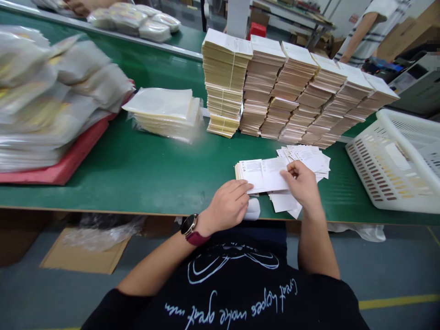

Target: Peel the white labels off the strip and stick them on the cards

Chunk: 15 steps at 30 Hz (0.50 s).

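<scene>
My right hand (304,183) pinches the right end of a white printed card (275,174), with thumb and fingers pressed together. That card lies partly over a small stack of printed cards (250,168) on the bench. The fingers of my left hand (233,201) are pressed together and grip the near edge of this stack; the thumb is hidden. Loose white cards (311,158) lie fanned out behind and under my right hand. By my left wrist a rolled white piece (253,209) sits at the bench edge.
Tall stacks of cards (271,68) stand behind my hands. A white basket (364,160) is at the right. On the green bench (154,174) lie a bagged stack (165,110) and, on a red tray (68,169), many filled bags (44,101). Other people stand beyond.
</scene>
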Tool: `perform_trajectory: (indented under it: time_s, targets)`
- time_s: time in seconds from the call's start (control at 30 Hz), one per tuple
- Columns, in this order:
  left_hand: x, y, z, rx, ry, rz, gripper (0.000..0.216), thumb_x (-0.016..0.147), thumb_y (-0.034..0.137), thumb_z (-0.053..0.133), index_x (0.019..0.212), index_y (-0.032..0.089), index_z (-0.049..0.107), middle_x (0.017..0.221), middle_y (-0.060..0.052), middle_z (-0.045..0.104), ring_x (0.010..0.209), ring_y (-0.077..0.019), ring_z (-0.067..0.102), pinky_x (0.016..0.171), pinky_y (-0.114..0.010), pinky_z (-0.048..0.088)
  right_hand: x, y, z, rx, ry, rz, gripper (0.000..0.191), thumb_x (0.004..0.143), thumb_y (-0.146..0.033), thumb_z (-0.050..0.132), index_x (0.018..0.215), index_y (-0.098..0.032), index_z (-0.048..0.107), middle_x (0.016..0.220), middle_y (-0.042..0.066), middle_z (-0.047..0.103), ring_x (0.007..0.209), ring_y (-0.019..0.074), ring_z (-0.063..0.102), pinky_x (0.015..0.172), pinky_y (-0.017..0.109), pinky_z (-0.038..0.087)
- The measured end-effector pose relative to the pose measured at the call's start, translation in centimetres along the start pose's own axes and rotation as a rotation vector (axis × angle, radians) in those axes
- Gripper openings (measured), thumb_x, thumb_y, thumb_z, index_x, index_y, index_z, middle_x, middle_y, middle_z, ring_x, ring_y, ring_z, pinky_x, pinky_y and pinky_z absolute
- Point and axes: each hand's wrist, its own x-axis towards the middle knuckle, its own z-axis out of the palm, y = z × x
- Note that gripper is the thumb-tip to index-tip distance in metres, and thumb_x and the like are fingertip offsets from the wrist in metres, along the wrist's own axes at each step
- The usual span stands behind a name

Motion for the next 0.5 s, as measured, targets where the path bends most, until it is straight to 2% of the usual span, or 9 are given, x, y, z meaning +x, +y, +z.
perform_trajectory:
  time_s: [0.1,0.13,0.2,0.27,0.3,0.37,0.43,0.47,0.5]
  targets:
    - [0.0,-0.1,-0.2,-0.073,0.105,-0.064,0.013,0.085,0.012,0.050,0.074,0.015,0.056,0.091,-0.009,0.069,0.090,-0.0202,0.061,0.077,-0.037,0.053,-1.2,0.9,-1.6,-0.333,0.069,0.002,0.024,0.078,-0.035,0.062,0.096,-0.019,0.063,0.085,0.009,0.066,0.085,0.0275,0.057,0.082,0.046,0.038]
    - [0.0,-0.1,-0.3,-0.092,0.128,-0.084,0.014,0.086,0.013,0.049,0.073,0.015,0.055,0.086,-0.007,0.067,0.086,-0.0191,0.060,0.074,-0.036,0.052,-1.8,0.9,-1.8,-0.372,0.094,-0.031,0.029,0.079,-0.035,0.063,0.101,-0.018,0.063,0.090,0.011,0.067,0.092,0.0305,0.057,0.086,0.050,0.036]
    - [0.0,-0.2,-0.3,-0.111,0.146,-0.110,0.018,0.087,0.014,0.049,0.070,0.016,0.053,0.079,-0.006,0.065,0.081,-0.0174,0.059,0.070,-0.033,0.049,-3.5,0.2,-1.4,-0.220,0.067,-0.126,0.036,0.081,-0.037,0.065,0.112,-0.020,0.061,0.099,0.011,0.069,0.100,0.0308,0.058,0.092,0.052,0.036]
    - [0.0,-0.1,-0.4,-0.113,0.144,-0.118,0.020,0.089,0.017,0.049,0.069,0.017,0.053,0.075,-0.004,0.064,0.079,-0.0165,0.058,0.070,-0.032,0.048,-5.3,-1.1,-0.3,0.104,-0.052,-0.214,0.037,0.083,-0.037,0.066,0.116,-0.024,0.058,0.100,0.006,0.070,0.098,0.0247,0.061,0.093,0.046,0.041]
    - [0.1,-0.1,-0.4,-0.112,0.141,-0.118,0.021,0.089,0.017,0.049,0.068,0.017,0.053,0.073,-0.003,0.064,0.078,-0.0163,0.059,0.070,-0.032,0.047,-6.2,-1.7,0.4,0.248,-0.102,-0.233,0.032,0.083,-0.034,0.067,0.113,-0.025,0.059,0.098,0.004,0.070,0.096,0.0219,0.062,0.091,0.041,0.044]
    - [0.0,0.0,-0.4,-0.100,0.147,-0.120,0.022,0.088,0.016,0.050,0.066,0.017,0.052,0.070,-0.002,0.063,0.077,-0.0161,0.059,0.070,-0.032,0.047,-7.5,-2.8,1.7,0.418,-0.119,-0.253,0.012,0.086,-0.028,0.064,0.097,-0.025,0.062,0.090,0.002,0.068,0.089,0.0175,0.062,0.084,0.035,0.046]
    - [-0.1,0.0,-0.4,-0.068,0.170,-0.143,0.014,0.086,0.015,0.054,0.072,0.017,0.055,0.077,-0.004,0.066,0.080,-0.0174,0.060,0.071,-0.033,0.049,-8.3,-3.4,2.7,0.521,-0.092,-0.231,0.001,0.087,-0.024,0.062,0.087,-0.023,0.062,0.085,0.000,0.065,0.083,0.0148,0.060,0.078,0.030,0.046]
    - [-0.1,0.1,-0.4,-0.050,0.185,-0.146,0.005,0.084,0.015,0.055,0.080,0.016,0.058,0.087,-0.007,0.068,0.085,-0.0191,0.061,0.073,-0.035,0.050,-8.4,-3.5,3.0,0.558,-0.080,-0.210,0.001,0.087,-0.023,0.062,0.086,-0.023,0.062,0.084,0.000,0.064,0.081,0.0141,0.060,0.076,0.029,0.046]
    - [-0.2,0.1,-0.4,-0.036,0.197,-0.133,0.008,0.083,0.014,0.056,0.090,0.015,0.060,0.099,-0.011,0.068,0.093,-0.0210,0.061,0.076,-0.037,0.052,-8.4,-3.4,3.1,0.584,-0.077,-0.187,0.002,0.087,-0.022,0.062,0.087,-0.023,0.062,0.084,0.000,0.063,0.081,0.0137,0.059,0.075,0.029,0.046]
